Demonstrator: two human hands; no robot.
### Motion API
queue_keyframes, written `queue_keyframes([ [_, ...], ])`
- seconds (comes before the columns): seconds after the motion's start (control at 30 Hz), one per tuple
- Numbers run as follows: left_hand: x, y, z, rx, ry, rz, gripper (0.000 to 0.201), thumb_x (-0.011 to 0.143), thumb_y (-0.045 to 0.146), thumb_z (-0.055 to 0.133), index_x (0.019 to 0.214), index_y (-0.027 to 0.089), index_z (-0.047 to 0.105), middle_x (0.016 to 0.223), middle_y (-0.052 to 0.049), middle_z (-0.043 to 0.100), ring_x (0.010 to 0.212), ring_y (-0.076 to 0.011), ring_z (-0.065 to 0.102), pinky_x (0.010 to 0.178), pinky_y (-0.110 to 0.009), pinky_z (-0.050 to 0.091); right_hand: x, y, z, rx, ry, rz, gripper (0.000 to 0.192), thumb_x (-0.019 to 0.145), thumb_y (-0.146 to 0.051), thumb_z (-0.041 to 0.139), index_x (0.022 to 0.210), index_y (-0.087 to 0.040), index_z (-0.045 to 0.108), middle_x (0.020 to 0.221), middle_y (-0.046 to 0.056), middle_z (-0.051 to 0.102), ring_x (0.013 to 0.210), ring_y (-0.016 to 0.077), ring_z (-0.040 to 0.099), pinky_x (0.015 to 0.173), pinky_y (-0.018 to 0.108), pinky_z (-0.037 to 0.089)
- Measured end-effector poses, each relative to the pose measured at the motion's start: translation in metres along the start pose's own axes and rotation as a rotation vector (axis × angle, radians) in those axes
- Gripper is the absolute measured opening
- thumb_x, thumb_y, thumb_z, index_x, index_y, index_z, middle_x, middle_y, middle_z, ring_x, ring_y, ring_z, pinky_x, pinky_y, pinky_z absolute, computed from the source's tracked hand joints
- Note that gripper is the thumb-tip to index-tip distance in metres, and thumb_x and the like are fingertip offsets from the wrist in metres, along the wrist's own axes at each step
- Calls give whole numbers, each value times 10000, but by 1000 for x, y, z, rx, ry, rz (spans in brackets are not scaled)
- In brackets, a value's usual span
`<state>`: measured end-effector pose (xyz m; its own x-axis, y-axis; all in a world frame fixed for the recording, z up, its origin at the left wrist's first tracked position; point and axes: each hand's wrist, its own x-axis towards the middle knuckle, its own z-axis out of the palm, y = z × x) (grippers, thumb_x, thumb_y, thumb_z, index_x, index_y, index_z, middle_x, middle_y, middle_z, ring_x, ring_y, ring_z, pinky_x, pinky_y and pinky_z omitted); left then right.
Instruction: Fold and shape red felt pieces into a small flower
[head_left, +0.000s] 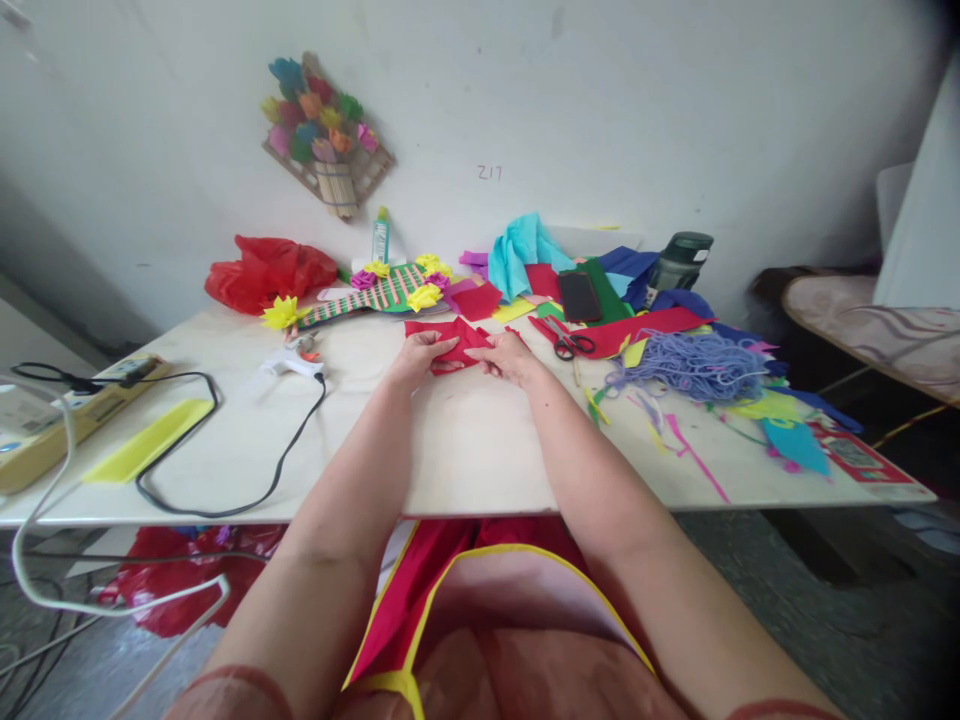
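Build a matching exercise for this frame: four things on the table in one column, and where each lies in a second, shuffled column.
Things:
1. red paper
2. scissors
3. glue gun
4. purple yarn

Places:
A. left of both hands, with a black cord trailing from it
B. held between the left hand and the right hand
C. heaped to the right, among paper scraps
D. just right of the right hand, on a red strip

Pairs: 1-B, 2-D, 3-A, 4-C
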<state>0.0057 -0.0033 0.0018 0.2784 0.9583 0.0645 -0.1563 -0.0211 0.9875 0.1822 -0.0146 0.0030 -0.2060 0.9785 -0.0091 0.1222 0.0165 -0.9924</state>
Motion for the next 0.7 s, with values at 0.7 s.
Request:
queue_keyframes([
  [0.7, 4, -7, -5, 206, -36, 34, 329, 620, 416, 757, 681, 114, 642, 524, -35, 639, 386, -93, 530, 375, -186, 366, -3, -3, 1, 123, -96, -50, 313, 741, -434, 661, 757, -130, 585, 534, 24, 642, 371, 79, 500, 355, 179, 385],
])
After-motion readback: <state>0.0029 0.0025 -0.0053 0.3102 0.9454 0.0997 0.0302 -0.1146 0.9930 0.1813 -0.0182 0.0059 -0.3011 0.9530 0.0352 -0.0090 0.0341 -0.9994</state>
